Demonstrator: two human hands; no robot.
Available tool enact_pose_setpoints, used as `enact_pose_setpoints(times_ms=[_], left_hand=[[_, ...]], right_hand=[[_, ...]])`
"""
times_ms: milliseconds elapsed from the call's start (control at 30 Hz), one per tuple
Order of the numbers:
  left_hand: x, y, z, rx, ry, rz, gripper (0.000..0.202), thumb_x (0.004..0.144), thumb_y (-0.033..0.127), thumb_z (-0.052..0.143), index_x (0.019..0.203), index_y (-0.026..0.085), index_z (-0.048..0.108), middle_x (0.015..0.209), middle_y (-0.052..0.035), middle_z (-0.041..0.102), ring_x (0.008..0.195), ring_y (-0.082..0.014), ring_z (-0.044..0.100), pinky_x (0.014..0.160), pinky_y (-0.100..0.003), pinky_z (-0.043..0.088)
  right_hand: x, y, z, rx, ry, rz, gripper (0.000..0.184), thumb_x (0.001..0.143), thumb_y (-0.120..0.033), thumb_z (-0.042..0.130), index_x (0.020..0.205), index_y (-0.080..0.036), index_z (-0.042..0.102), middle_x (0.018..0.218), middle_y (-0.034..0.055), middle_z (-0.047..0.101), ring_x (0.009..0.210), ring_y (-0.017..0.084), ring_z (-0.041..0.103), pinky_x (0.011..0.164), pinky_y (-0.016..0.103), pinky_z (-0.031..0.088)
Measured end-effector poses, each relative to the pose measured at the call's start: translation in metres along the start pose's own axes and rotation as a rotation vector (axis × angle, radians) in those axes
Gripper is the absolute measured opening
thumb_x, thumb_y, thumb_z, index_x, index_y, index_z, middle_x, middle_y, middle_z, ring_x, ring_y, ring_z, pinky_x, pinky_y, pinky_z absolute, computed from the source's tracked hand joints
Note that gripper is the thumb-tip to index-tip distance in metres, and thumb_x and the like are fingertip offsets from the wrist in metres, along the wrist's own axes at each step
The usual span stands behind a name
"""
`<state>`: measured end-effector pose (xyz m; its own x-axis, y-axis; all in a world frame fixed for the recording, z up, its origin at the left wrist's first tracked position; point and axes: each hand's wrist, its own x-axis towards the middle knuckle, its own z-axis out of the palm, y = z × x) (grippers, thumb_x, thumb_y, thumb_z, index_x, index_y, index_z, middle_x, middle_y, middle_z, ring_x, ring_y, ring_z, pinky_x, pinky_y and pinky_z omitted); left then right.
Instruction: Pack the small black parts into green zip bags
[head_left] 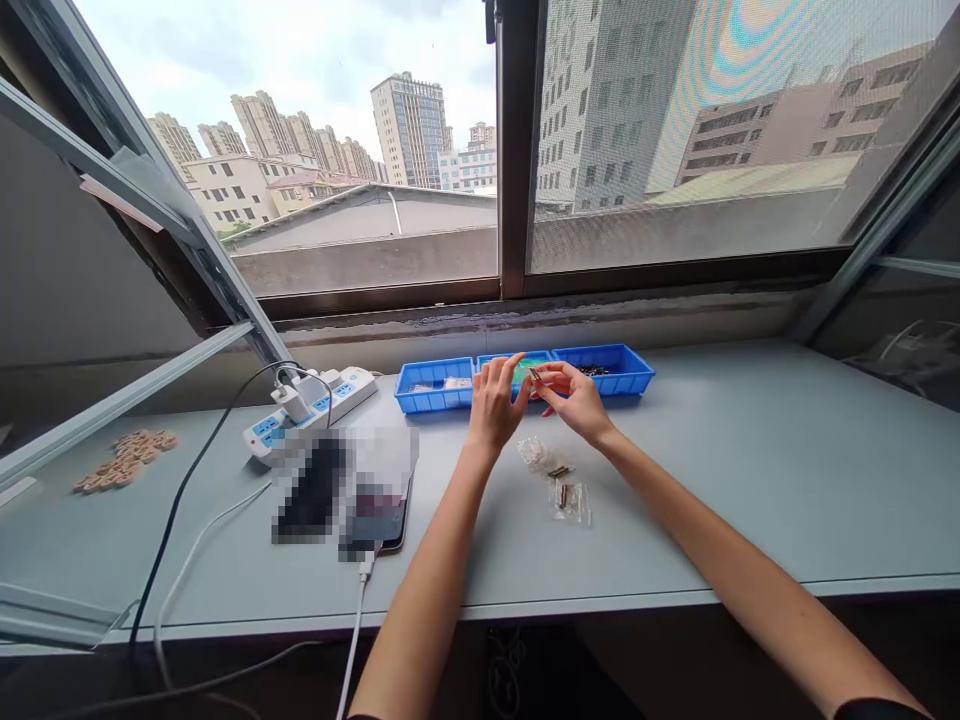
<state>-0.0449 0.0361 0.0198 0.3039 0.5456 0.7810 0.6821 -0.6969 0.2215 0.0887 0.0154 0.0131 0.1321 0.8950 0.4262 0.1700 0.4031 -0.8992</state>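
My right hand (581, 405) pinches a small, shiny metal piece (535, 375) between thumb and fingertips; its exact kind is too small to make out. Beside it, my left hand (495, 402) has its fingers raised and apart, the thumb close to the piece. Both hands are over the front of the blue bins. Below them on the table lie a crumpled clear plastic bag (534, 455), some small brownish metal pieces (559, 471) and a clear zip bag (581, 512) with similar pieces.
Three joined blue bins (435, 402) stand by the window wall, holding small parts. At left are a power strip (349, 393) with plugs, two phone-like devices, partly pixelated, a white cable (356, 625), a black cable (184, 490) and wooden pieces (124, 462). A metal frame (217, 280) slants at left.
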Motion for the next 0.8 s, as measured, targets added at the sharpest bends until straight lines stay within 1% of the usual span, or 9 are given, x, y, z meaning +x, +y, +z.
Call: enact_pose_setpoints(times_ms=[167,233,333,433,533,633,700,733,800], left_hand=[[0.001,-0.006,0.001,0.006,-0.012,0.004,0.008,0.086,0.025,0.051,0.092,0.022,0.056,0.095,-0.0048,0.058,0.089,-0.0191,0.053,0.077,-0.03,0.04],[0.001,-0.005,0.0,0.005,-0.024,0.007,0.005,0.086,0.023,0.051,0.087,0.023,0.056,0.093,-0.0039,0.058,0.087,-0.0184,0.053,0.076,-0.029,0.039],[0.002,-0.003,-0.003,0.008,-0.027,0.022,0.006,0.085,0.02,0.052,0.081,0.023,0.055,0.09,-0.0029,0.057,0.085,-0.0178,0.053,0.076,-0.029,0.039],[0.003,-0.002,-0.004,0.001,0.004,0.051,0.006,0.085,0.019,0.052,0.079,0.022,0.054,0.089,-0.0028,0.057,0.084,-0.0172,0.053,0.075,-0.028,0.039],[0.002,-0.002,-0.002,-0.01,0.052,0.07,0.004,0.086,0.024,0.052,0.084,0.022,0.054,0.091,-0.0033,0.057,0.082,-0.0166,0.053,0.074,-0.028,0.039],[0.001,-0.004,0.0,-0.014,0.1,0.102,0.007,0.087,0.028,0.051,0.088,0.021,0.054,0.092,-0.0038,0.057,0.08,-0.0161,0.054,0.073,-0.028,0.04],[0.001,-0.005,0.001,-0.027,0.126,0.121,0.008,0.086,0.028,0.052,0.086,0.021,0.055,0.091,-0.0042,0.057,0.078,-0.016,0.054,0.071,-0.028,0.04],[0.001,-0.005,0.002,-0.042,0.135,0.116,0.008,0.085,0.028,0.053,0.084,0.02,0.055,0.09,-0.0045,0.057,0.079,-0.0162,0.054,0.071,-0.028,0.041],[0.001,-0.006,0.003,-0.098,0.144,0.063,0.01,0.083,0.03,0.056,0.082,0.02,0.056,0.09,-0.0049,0.059,0.08,-0.017,0.055,0.072,-0.029,0.041]], right_hand=[[-0.001,-0.002,0.0,-0.029,0.061,-0.017,0.035,0.066,-0.05,0.065,0.082,-0.02,0.059,0.078,0.0058,0.068,0.067,0.02,0.066,0.036,0.024,0.049],[-0.002,-0.004,-0.001,-0.094,0.097,-0.063,0.031,0.069,-0.049,0.063,0.078,-0.019,0.061,0.079,0.0065,0.067,0.068,0.02,0.065,0.037,0.024,0.05],[-0.002,-0.007,-0.005,-0.216,0.145,-0.184,0.028,0.073,-0.047,0.06,0.072,-0.019,0.063,0.089,0.0076,0.066,0.067,0.018,0.063,0.038,0.025,0.05],[-0.004,-0.01,-0.009,-0.349,0.197,-0.297,0.026,0.079,-0.044,0.055,0.07,-0.022,0.066,0.095,0.0076,0.064,0.072,0.019,0.063,0.042,0.026,0.051],[-0.006,-0.012,-0.01,-0.443,0.239,-0.351,0.026,0.082,-0.041,0.052,0.07,-0.025,0.067,0.097,0.0066,0.063,0.077,0.02,0.062,0.045,0.028,0.051],[-0.007,-0.012,-0.008,-0.449,0.269,-0.416,0.025,0.083,-0.039,0.052,0.072,-0.024,0.068,0.096,0.0065,0.063,0.077,0.02,0.062,0.044,0.027,0.05],[-0.007,-0.01,-0.006,-0.414,0.272,-0.459,0.022,0.082,-0.038,0.053,0.074,-0.022,0.067,0.09,0.0069,0.065,0.075,0.019,0.062,0.042,0.025,0.048],[-0.007,-0.01,-0.005,-0.394,0.266,-0.454,0.021,0.081,-0.037,0.055,0.075,-0.021,0.067,0.086,0.0067,0.065,0.072,0.018,0.061,0.041,0.024,0.046],[-0.006,-0.008,-0.003,-0.332,0.242,-0.367,0.019,0.077,-0.037,0.058,0.08,-0.02,0.065,0.08,0.0055,0.065,0.063,0.015,0.058,0.039,0.023,0.043]])
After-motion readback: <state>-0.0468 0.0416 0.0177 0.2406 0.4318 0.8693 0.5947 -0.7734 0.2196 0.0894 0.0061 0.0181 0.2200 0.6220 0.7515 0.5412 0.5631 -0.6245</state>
